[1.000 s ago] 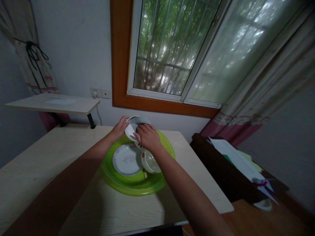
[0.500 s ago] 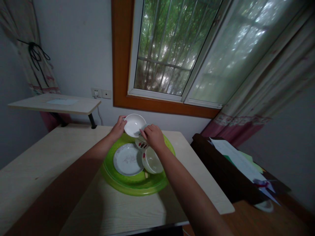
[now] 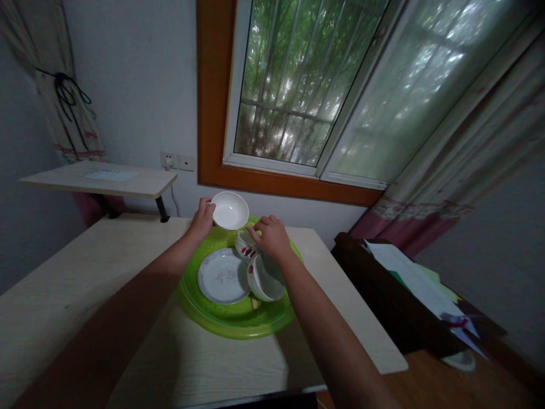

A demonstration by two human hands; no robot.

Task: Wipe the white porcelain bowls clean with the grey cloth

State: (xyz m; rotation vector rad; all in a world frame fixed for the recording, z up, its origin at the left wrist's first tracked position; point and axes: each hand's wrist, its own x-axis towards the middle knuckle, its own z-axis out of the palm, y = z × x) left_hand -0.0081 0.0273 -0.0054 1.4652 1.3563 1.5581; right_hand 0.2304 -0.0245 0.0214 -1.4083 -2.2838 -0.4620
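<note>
My left hand (image 3: pixel 201 218) pinches the rim of a white bowl (image 3: pixel 230 211), raised over the back edge of a green basin (image 3: pixel 232 331). The bowl tilts so its inside faces me. My right hand (image 3: pixel 271 234) is curled above a small patterned bowl (image 3: pixel 246 247) in the basin; whatever its fingers grip is hidden or too small to name. Beside that lies a larger white bowl (image 3: pixel 264 279) with a red motif, tilted on its side. A pale plate (image 3: pixel 223 276) with a grey rim lies flat at the left. Between them a short light wooden piece (image 3: pixel 254 304) sticks out.
The basin stands on a light wooden table (image 3: pixel 140 244). A raised shelf (image 3: pixel 106 177) on black legs is at the back left. Beyond are the wall sockets (image 3: pixel 177 162) and a barred window (image 3: pixel 293 85). Papers (image 3: pixel 409 275) lie on a dark surface at the right.
My right hand has come away from the white bowl, shifting slightly right. The white bowl has moved slightly up and left with my left hand. More of the patterned bowl shows.
</note>
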